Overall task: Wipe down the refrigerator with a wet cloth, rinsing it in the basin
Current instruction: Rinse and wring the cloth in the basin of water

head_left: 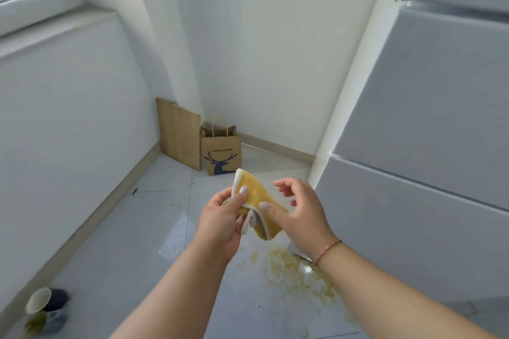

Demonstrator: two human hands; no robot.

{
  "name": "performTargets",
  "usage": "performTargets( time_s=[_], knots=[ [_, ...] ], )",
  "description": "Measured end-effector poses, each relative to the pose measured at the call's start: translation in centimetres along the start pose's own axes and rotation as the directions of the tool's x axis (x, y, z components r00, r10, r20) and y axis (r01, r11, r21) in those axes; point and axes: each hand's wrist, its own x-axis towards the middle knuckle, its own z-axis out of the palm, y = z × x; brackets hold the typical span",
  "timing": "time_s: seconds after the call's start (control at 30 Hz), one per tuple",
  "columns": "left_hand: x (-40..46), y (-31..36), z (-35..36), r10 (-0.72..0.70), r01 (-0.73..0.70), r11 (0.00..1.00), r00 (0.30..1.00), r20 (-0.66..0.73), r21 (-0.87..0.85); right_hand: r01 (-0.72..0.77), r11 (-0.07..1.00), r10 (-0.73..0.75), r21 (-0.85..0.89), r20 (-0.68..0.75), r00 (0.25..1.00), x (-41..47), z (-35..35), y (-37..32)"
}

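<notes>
Your left hand (224, 221) pinches the yellow cloth (254, 201) between thumb and curled fingers, gripping near its white-trimmed edge. Your right hand (298, 215) holds the opposite side of the cloth with the thumb pressed on top; the other fingers of that hand are loosely curled and lifted clear of the fabric. The cloth is folded and held in the air between both hands, above the floor (132, 270), with one corner pointing up and a lower fold hanging down.

The refrigerator (429, 146) stands along the right edge of the floor, just beside your right hand; its doors are closed. A yellowish spill (292, 270) spreads across the floor at the refrigerator's lower front corner, directly below the cloth.

In the far corner of the floor, a printed paper bag (221, 154) stands upright, touching a flat plain paper bag (179, 135) that leans against the wall. At the near left corner of the floor lie two cups (45, 311) on their sides. A red cord bracelet (327, 252) circles your right wrist.
</notes>
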Motion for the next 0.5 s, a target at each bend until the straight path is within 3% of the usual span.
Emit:
performTargets(
  time_s=[0.1,0.27,0.5],
  knots=[
    [-3.0,2.9,-2.0,0.027,-0.023,0.997,0.999,0.046,-0.076,-0.025,0.994,-0.004,0.108,0.261,0.965,0.0,2.2,-4.3],
    [-7.8,6.1,-6.2,0.092,-0.08,0.984,0.993,0.068,-0.162,-0.215,0.917,0.06,0.336,0.417,0.907,-0.3,4.9,-8.0],
    [-15.3,8.3,-14.1,0.213,-0.255,0.942,0.956,-0.201,-0.216,-0.539,0.704,0.177,0.463,0.62,0.765,-2.7,10.0,-13.6]
  ],
)
